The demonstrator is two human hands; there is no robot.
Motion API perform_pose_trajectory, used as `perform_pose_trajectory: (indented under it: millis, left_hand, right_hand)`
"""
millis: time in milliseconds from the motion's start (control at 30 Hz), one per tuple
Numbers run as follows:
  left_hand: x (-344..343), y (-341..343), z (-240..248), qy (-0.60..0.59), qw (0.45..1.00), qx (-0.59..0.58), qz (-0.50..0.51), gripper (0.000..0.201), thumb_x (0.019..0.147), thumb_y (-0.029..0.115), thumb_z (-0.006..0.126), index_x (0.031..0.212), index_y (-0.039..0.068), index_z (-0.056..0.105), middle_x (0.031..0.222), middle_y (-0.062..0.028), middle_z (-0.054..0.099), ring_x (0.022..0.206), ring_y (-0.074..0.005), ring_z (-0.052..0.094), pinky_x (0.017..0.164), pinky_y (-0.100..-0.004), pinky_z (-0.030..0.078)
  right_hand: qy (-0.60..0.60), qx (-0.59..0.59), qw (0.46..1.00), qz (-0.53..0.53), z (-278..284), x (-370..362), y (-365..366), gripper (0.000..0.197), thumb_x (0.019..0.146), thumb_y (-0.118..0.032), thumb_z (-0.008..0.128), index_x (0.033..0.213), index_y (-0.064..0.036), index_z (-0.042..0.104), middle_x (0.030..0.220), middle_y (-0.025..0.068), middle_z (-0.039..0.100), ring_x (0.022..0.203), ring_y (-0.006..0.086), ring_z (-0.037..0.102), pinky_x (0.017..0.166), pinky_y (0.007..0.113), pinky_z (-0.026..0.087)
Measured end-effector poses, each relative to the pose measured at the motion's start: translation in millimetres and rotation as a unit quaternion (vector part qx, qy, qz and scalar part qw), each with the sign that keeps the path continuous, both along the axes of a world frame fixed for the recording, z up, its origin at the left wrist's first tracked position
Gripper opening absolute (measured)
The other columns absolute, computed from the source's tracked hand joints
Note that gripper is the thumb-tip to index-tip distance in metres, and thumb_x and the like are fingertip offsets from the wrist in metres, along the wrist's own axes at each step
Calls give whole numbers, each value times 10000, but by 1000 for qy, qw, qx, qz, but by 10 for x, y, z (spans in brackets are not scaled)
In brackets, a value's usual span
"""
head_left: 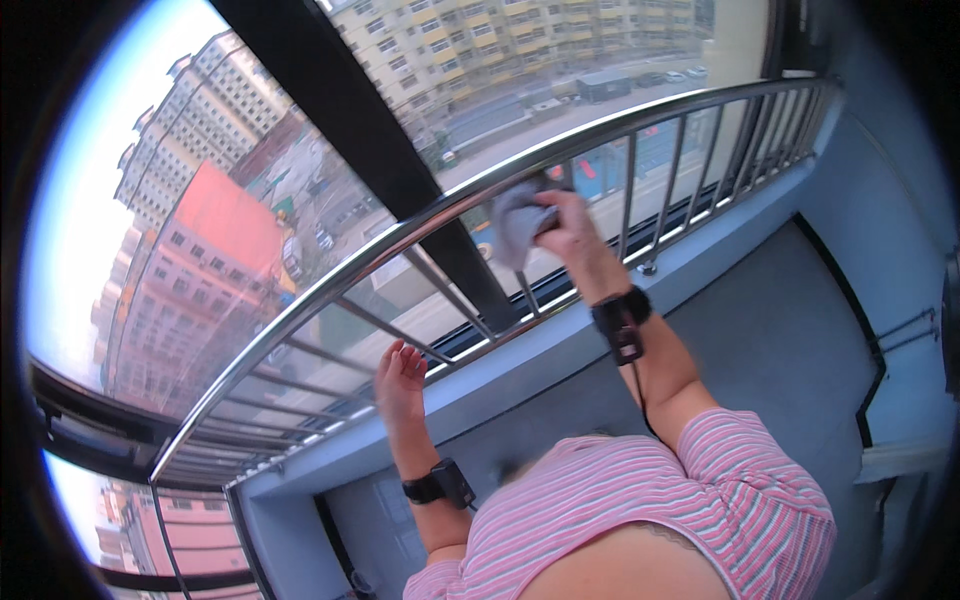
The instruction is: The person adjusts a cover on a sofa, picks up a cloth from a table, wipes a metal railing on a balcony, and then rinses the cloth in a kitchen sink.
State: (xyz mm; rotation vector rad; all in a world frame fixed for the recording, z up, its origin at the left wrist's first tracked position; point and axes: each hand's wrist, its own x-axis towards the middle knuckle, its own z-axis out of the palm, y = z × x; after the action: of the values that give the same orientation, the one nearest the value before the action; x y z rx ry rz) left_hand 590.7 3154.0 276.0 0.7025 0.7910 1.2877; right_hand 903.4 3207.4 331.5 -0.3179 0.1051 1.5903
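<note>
My right hand [569,236] is closed on a grey cloth [518,226], which hangs in loose folds from the fingers. The cloth lies against the upper part of the metal railing [560,150], just under its shiny curved handrail. Lower and to the left, my left hand [402,384] is raised beside the railing's bars, its fingers loosely bent and nothing visible in them. It looks slightly blurred. Both wrists carry a black strap with a small device; a cable runs from the right device [626,344].
Behind the railing are window panes with a thick dark frame post [340,110]; buildings and a street show far below. A pale ledge [500,362] runs under the bars. At the right stands a blue-grey wall [890,190], with a grey floor [745,320] below.
</note>
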Motion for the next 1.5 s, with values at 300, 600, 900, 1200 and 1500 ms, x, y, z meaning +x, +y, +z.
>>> perform_pose_trajectory:
  millis: [300, 600, 900, 1200, 1500]
  left_hand:
    - [543, 93, -17, -3, 1000, -15, -18, 225, 812, 130, 463, 1019, 44, 483, 818, -50, 569, 746, -142, 540, 670, -287, 456]
    - [1182, 188, 36, 3, 995, -8, -104, 198, 815, 126, 457, 989, 41, 497, 824, -57, 576, 715, -137, 559, 645, -273, 475]
    - [2226, 331, 180, 59, 972, 13, -229, 228, 824, 137, 448, 1015, 14, 471, 810, -61, 548, 745, -134, 538, 659, -236, 445]
    - [3382, 601, -6, 35, 927, 36, -371, 248, 844, 160, 416, 1042, 13, 442, 882, -72, 536, 782, -130, 534, 690, -240, 445]
    - [4243, 861, -105, 17, 884, 38, -466, 267, 845, 154, 413, 1060, -2, 441, 905, -70, 526, 812, -128, 528, 700, -243, 442]
  right_hand:
    - [59, 17, 998, -8, -108, 343, 33, 143, 691, -12, 423, 793, 82, 455, 860, 188, 505, 824, 306, 520, 804, 426, 420]
    - [62, 46, 997, -18, -97, 914, -387, 210, 677, 3, 445, 881, 54, 441, 922, 162, 492, 897, 304, 497, 868, 446, 367]
    - [-18, 26, 974, -223, -282, 1991, -955, 337, 684, -18, 487, 1018, 7, 453, 1019, 149, 492, 953, 276, 474, 902, 434, 334]
    - [-61, 34, 957, -280, -335, 2739, -1249, 324, 727, -40, 495, 1043, 3, 437, 1045, 141, 473, 974, 277, 455, 903, 446, 324]
    - [-95, -12, 979, -179, -84, 2948, -526, 339, 696, 31, 505, 1027, 0, 440, 1013, 120, 496, 952, 237, 487, 892, 397, 363]
